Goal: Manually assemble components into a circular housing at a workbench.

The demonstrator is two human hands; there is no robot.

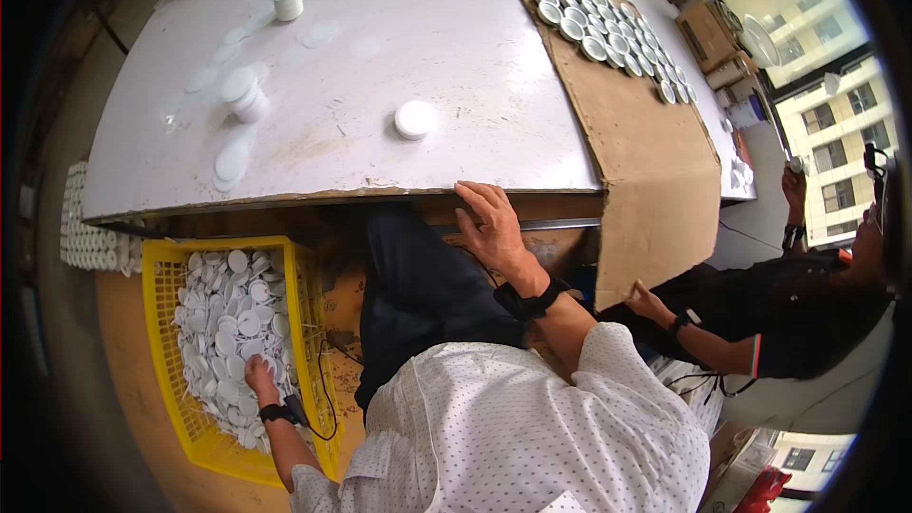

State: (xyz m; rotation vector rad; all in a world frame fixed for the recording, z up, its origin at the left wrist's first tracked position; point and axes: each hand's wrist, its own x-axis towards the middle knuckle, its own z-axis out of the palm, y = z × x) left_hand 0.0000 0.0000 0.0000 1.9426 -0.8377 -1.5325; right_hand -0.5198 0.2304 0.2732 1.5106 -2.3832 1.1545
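The white worktable (pixel 494 114) spread across the front, its near edge just beyond the person's lap. A folded sheet of brown corrugated cardboard (pixel 660 171) lay over its right side, bearing rows of shallow white cups (pixel 594 24) at the far end. The yellow plastic lattice basket (pixel 309 332) stood below the table's left edge, heaped with loose, thin white plastic discs (pixel 228 313).

The left hand (pixel 258 377) was down among those discs, its fingers bent into the heap; whether they pinched one could not be told. The right hand (pixel 492 228) was at the table edge, bare of any object, fingers loosely extended and thumb apart. A short white cylinder of discs (pixel 245 98) stood on the tabletop at left, and a round white piece (pixel 416 120) lay nearer the middle.

Judging by the jumble, picking well called for a light pinch on one rim, drawing the disc up flat so neighbours did not cling, with the wrist strap's cable (pixel 332 399) well away from the lattice.

No lettering could be read on the discs, basket or cardboard; the cartons (pixel 712 38) by the window were too small to tell.
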